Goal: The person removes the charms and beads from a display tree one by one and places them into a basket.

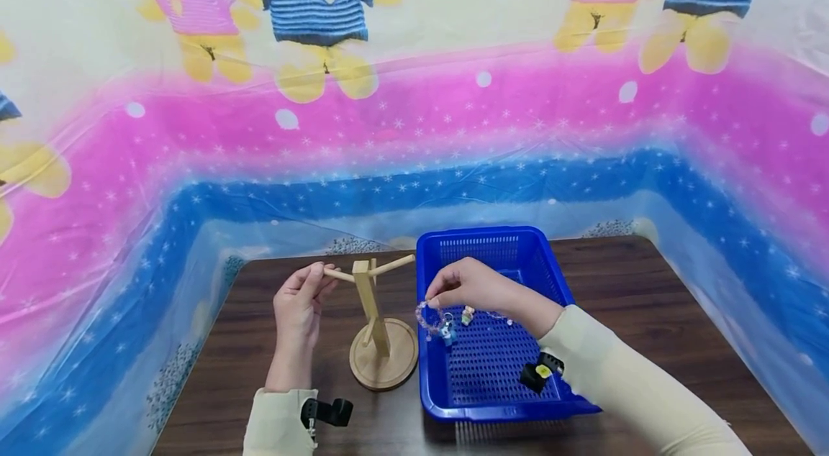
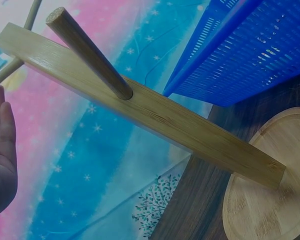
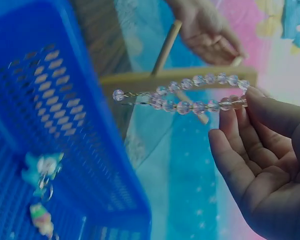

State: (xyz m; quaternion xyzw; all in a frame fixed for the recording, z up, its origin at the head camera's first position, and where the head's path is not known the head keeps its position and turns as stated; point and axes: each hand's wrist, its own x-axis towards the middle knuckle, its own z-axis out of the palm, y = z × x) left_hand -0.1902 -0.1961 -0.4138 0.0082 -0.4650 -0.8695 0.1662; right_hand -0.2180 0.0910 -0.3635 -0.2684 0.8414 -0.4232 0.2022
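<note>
A wooden stand (image 1: 365, 305) with round pegs rises from a disc base (image 2: 270, 200). My left hand (image 1: 299, 305) holds the tip of its left peg (image 1: 340, 274) between thumb and fingers. In the left wrist view, only part of that hand (image 2: 1, 150) shows at the edge. My right hand (image 1: 473, 283) pinches a bracelet of clear pinkish beads (image 3: 197, 106), which hangs over the left rim of the blue basket (image 1: 430, 409). From the right wrist view, the bracelet dangles from thumb and fingertips, its small chain end (image 3: 135, 95) hanging free.
Inside the basket lie a blue figure keychain (image 3: 42, 167), a small colourful figure charm (image 3: 41, 220) and another beaded piece (image 1: 508, 321). The basket stands right beside the stand on a dark wooden table (image 1: 622, 283). A bear-print cloth (image 1: 388, 118) hangs behind.
</note>
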